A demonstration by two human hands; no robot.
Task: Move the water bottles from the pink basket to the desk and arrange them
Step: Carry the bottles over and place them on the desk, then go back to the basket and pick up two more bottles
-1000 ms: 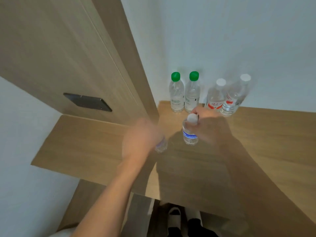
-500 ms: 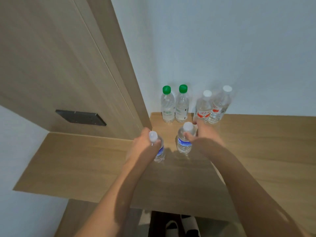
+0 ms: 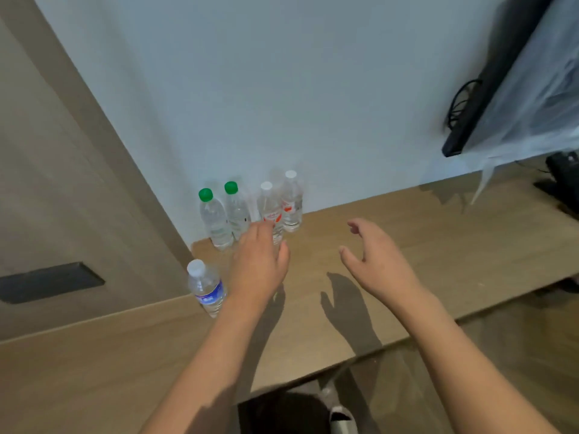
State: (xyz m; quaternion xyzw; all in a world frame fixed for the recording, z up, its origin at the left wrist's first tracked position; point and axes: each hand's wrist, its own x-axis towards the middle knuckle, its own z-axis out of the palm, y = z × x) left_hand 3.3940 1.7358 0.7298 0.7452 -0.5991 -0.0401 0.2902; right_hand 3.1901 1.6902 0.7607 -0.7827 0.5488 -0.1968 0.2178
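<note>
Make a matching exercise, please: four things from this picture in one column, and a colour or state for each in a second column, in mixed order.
Column 1
1. two clear plastic bottles at the left of the back row
2. two clear plastic bottles at the right of the back row
3. single small clear plastic bottle nearer the desk edge
4. right hand

Column 2
A. blue label
B. open, holding nothing
C. green caps
D. white caps, red labels

Pairs: 1-C, 2-D, 3-A, 4-B
</note>
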